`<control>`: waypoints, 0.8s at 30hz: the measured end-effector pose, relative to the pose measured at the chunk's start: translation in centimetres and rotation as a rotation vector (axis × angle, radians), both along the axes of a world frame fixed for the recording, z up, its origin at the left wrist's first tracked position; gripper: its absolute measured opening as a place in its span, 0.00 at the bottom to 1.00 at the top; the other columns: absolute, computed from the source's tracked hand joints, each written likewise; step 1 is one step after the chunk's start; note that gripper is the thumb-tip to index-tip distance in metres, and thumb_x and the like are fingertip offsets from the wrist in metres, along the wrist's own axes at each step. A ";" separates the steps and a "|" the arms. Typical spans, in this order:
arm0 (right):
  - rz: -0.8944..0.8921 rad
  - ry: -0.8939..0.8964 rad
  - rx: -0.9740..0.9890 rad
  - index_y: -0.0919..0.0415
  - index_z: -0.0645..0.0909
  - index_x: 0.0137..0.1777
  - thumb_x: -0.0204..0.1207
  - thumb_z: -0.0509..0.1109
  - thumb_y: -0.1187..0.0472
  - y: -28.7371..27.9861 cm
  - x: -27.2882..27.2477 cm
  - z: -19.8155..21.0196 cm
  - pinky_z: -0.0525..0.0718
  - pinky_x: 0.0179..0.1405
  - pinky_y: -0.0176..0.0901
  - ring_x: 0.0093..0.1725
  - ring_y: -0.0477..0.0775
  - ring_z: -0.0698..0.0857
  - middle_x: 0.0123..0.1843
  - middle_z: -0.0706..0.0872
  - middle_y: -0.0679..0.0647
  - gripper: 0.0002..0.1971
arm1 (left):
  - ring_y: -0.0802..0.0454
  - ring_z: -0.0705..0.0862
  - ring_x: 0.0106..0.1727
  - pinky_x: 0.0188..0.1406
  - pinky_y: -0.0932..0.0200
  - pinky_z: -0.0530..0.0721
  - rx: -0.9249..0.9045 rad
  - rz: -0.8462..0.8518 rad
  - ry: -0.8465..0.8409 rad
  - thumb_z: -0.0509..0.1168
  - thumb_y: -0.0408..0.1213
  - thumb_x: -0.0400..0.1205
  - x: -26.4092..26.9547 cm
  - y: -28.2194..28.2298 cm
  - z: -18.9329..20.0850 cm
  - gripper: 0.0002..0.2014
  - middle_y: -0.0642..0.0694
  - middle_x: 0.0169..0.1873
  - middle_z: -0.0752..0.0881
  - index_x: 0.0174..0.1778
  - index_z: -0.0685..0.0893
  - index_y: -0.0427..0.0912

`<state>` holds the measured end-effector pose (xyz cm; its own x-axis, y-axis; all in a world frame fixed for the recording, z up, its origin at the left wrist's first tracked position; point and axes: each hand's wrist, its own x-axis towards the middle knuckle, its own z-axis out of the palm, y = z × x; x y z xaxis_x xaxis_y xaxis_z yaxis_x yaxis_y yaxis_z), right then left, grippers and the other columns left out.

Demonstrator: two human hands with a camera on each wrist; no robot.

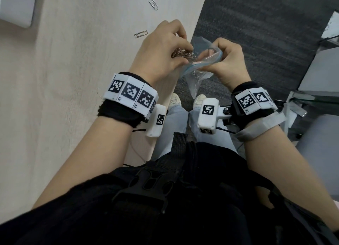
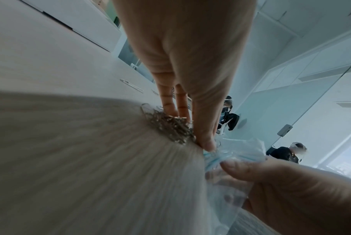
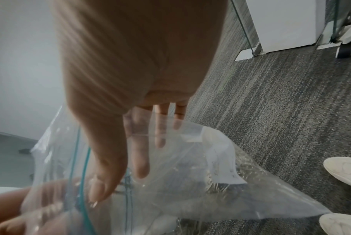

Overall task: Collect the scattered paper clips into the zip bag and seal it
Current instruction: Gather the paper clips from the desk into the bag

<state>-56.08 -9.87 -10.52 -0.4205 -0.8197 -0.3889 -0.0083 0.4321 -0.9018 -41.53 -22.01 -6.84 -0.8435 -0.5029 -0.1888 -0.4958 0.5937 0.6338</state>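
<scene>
Downward head view; wrist views near bag (image 1: 197, 81)

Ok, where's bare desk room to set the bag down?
The pale wooden desk is bare between the grey flat device and the left hand. Crowded at the desk edge, where that hand, the heap of paper clips, clear zip bag and right hand meet; two loose silver clips lie beyond.
</scene>
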 end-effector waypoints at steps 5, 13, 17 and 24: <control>0.003 -0.011 -0.013 0.49 0.76 0.33 0.56 0.86 0.62 0.0 -0.1 -0.3 0.83 0.39 0.38 0.36 0.45 0.86 0.37 0.89 0.49 0.20 | 0.45 0.75 0.59 0.54 0.60 0.72 -0.035 0.079 0.099 0.73 0.49 0.71 0.6 -0.8 0.5 0.20 0.46 0.57 0.82 0.57 0.86 0.48; 0.012 0.003 0.001 0.50 0.76 0.34 0.59 0.85 0.64 -0.2 -0.2 -0.2 0.86 0.43 0.46 0.40 0.53 0.87 0.42 0.89 0.63 0.19 | 0.43 0.48 0.83 0.81 0.45 0.43 -0.080 0.218 -0.099 0.50 0.43 0.87 2.8 -3.3 -1.3 0.23 0.44 0.82 0.56 0.79 0.62 0.45; 0.015 -0.001 -0.003 0.49 0.75 0.33 0.58 0.85 0.65 -0.2 -0.1 -0.1 0.87 0.44 0.47 0.40 0.52 0.87 0.41 0.89 0.63 0.20 | 0.46 0.59 0.81 0.81 0.55 0.52 -0.031 0.222 -0.009 0.53 0.42 0.86 3.4 -3.0 -0.9 0.20 0.45 0.77 0.68 0.73 0.72 0.41; 0.018 -0.009 -0.009 0.48 0.75 0.33 0.58 0.85 0.65 -0.2 -0.1 0.0 0.86 0.41 0.39 0.37 0.47 0.87 0.38 0.89 0.52 0.20 | 0.44 0.76 0.63 0.59 0.58 0.70 -0.121 0.186 0.038 0.64 0.47 0.78 4.6 -1.7 0.7 0.15 0.46 0.55 0.85 0.53 0.87 0.42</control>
